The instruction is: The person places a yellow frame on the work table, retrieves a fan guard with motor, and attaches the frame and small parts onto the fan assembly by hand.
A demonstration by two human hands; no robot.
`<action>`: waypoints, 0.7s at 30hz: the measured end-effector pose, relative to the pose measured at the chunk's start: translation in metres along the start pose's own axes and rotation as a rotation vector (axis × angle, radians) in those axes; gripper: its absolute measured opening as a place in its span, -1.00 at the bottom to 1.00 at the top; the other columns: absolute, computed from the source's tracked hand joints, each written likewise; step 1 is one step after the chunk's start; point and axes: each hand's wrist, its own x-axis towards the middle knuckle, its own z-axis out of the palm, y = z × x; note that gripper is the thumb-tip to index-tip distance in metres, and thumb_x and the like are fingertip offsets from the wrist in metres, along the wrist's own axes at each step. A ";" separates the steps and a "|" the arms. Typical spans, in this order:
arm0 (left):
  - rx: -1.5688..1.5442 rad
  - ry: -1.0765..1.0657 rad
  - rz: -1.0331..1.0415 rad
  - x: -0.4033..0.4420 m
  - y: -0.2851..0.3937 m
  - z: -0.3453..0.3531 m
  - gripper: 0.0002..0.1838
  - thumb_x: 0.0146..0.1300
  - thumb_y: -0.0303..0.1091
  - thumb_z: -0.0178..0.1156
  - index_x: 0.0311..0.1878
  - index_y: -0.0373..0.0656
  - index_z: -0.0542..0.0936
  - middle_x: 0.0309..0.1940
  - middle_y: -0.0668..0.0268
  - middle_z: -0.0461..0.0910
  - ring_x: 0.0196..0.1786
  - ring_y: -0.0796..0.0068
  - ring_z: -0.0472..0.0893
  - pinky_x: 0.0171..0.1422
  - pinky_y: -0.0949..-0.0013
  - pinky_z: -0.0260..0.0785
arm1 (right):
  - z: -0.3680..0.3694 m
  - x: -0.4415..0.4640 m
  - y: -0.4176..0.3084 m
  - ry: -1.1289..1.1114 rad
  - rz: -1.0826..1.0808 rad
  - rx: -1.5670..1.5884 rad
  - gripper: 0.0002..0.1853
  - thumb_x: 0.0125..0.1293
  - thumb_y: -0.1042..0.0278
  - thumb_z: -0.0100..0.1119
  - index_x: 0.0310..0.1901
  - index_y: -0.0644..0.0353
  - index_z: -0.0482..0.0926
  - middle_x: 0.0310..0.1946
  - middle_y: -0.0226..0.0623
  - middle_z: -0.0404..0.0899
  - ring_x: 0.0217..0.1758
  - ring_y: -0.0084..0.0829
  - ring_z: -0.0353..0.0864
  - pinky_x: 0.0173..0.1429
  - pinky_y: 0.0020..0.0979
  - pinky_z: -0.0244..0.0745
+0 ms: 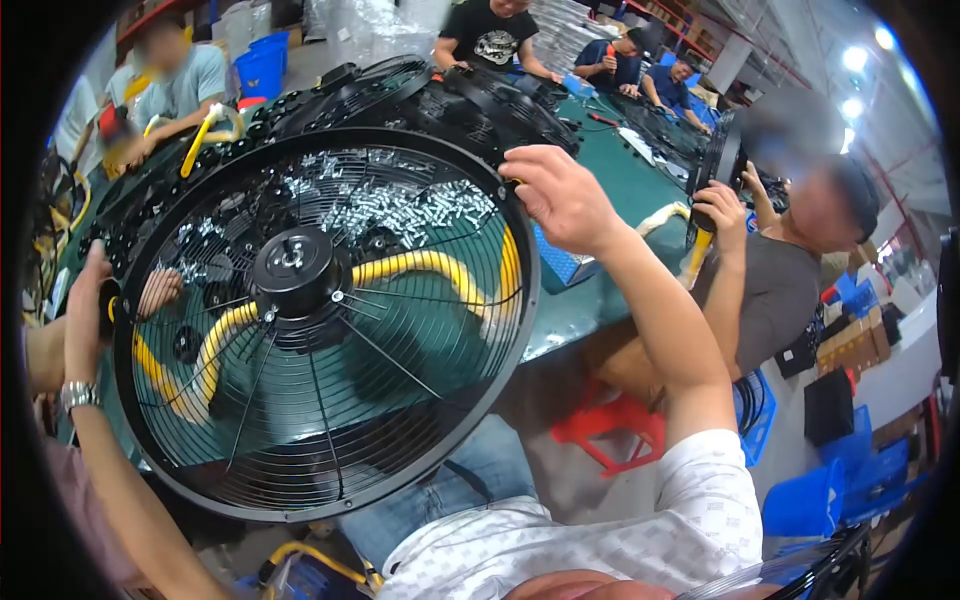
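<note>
A large round black fan frame (470, 408) with a wire grille and a motor hub (292, 268) is tilted up in front of me, over the table edge. My right hand (562, 198) is closed, fingers pinched at the upper right rim; a small part between them is mostly hidden. At the left rim, my left hand (88, 290), with a metal watch on its wrist, is wrapped around a black knob (108, 310) on the frame. Through the grille show yellow hoses or sleeved cables (420, 262) and a pile of small shiny metal fasteners (420, 210).
The green table (590, 310) carries more black fan parts (480, 110) and a blue box (555, 262). A co-worker (770, 290) at right holds a black fan part; others work across the table. A red stool (615, 425) and blue bins (805, 500) stand at right.
</note>
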 end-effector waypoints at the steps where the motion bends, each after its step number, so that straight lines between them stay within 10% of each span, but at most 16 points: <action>1: 0.254 -0.106 -0.062 0.001 0.001 0.008 -0.46 0.38 0.16 0.03 -0.23 -0.26 0.52 -0.40 0.39 0.45 -0.39 0.64 0.32 -0.31 0.49 0.18 | 0.010 -0.004 0.002 0.026 0.031 -0.038 -0.82 0.26 0.42 0.10 -0.13 0.21 0.56 -0.17 -0.14 0.58 0.05 -0.13 0.51 0.05 -0.27 0.46; 4: 0.619 0.177 0.699 -0.002 -0.043 0.008 -0.55 0.41 -0.03 0.01 -0.09 -0.33 0.52 -0.30 0.26 0.57 -0.25 0.51 0.52 -0.10 0.45 0.36 | 0.022 0.001 0.021 -0.061 0.213 -0.051 -0.82 0.30 0.41 0.00 -0.20 0.24 0.59 -0.21 -0.17 0.59 -0.10 -0.21 0.56 0.03 -0.33 0.46; 8: -0.195 0.263 0.578 -0.004 -0.066 0.047 -0.60 0.42 -0.20 -0.09 0.10 -0.32 0.50 -0.12 0.17 0.59 -0.03 0.40 0.56 0.16 0.38 0.36 | 0.020 0.035 0.065 -0.722 1.134 0.790 -0.73 0.27 0.24 0.11 -0.29 0.32 0.63 -0.36 -0.35 0.64 -0.20 -0.49 0.53 0.02 -0.45 0.42; 11: -0.317 0.195 0.389 -0.019 -0.044 0.035 -0.60 0.43 -0.29 -0.14 0.13 -0.34 0.52 0.03 0.11 0.58 0.12 0.35 0.54 0.32 0.32 0.28 | 0.014 0.041 0.052 -0.594 0.953 0.512 -0.65 0.32 0.17 0.09 -0.06 0.28 0.65 -0.21 -0.27 0.66 -0.11 -0.47 0.57 0.07 -0.41 0.42; 14: 0.736 0.210 0.993 -0.056 0.023 0.014 -0.68 0.29 -0.41 0.05 0.08 -0.28 0.55 0.08 0.11 0.59 0.20 0.25 0.53 0.32 0.32 0.33 | 0.008 0.014 0.036 0.032 -0.011 -0.273 -0.75 0.38 0.34 0.06 0.02 0.19 0.58 -0.01 -0.12 0.61 0.02 -0.16 0.60 0.12 -0.31 0.48; 15: 0.106 0.085 0.563 -0.057 0.039 0.018 -0.68 0.28 -0.35 0.09 0.05 -0.28 0.56 0.05 0.15 0.60 0.15 0.26 0.56 0.29 0.33 0.35 | 0.001 0.016 0.008 0.091 0.205 -0.029 -0.75 0.36 0.40 0.07 0.03 0.24 0.56 0.02 -0.11 0.59 0.08 -0.13 0.58 0.17 -0.29 0.45; 16: 0.430 0.060 0.746 -0.048 0.042 0.006 -0.67 0.22 -0.36 0.23 0.03 -0.24 0.52 -0.10 0.09 0.62 0.06 0.19 0.59 0.21 0.32 0.42 | -0.001 0.011 -0.001 0.053 0.183 0.089 -0.75 0.39 0.41 0.02 0.02 0.29 0.55 0.03 -0.07 0.57 0.13 -0.10 0.54 0.24 -0.29 0.38; 17: -0.099 0.017 -0.003 -0.036 0.052 0.008 -0.59 0.33 -0.14 0.13 0.11 -0.22 0.52 -0.09 0.09 0.62 0.02 0.22 0.61 0.15 0.36 0.42 | 0.003 0.007 -0.009 -0.012 0.151 0.071 -0.76 0.41 0.43 -0.03 0.00 0.31 0.55 0.04 -0.02 0.55 0.15 -0.09 0.52 0.28 -0.28 0.34; 19: 0.560 0.088 0.021 -0.042 0.070 0.026 -0.44 0.36 0.14 -0.02 -0.12 -0.24 0.65 -0.27 0.11 0.66 -0.18 0.33 0.65 -0.07 0.35 0.42 | 0.021 -0.008 0.001 -0.010 0.150 0.013 -0.77 0.43 0.41 -0.05 -0.05 0.32 0.55 -0.01 -0.06 0.54 0.11 -0.08 0.53 0.25 -0.28 0.35; 21: 0.517 0.047 0.057 -0.040 0.044 0.031 -0.43 0.38 0.13 -0.07 -0.18 -0.23 0.66 -0.43 0.15 0.64 -0.34 0.33 0.63 -0.21 0.32 0.42 | 0.032 -0.001 0.017 -0.059 0.319 0.157 -0.74 0.45 0.33 -0.11 -0.23 0.31 0.54 -0.25 -0.17 0.53 -0.14 -0.33 0.51 0.01 -0.39 0.38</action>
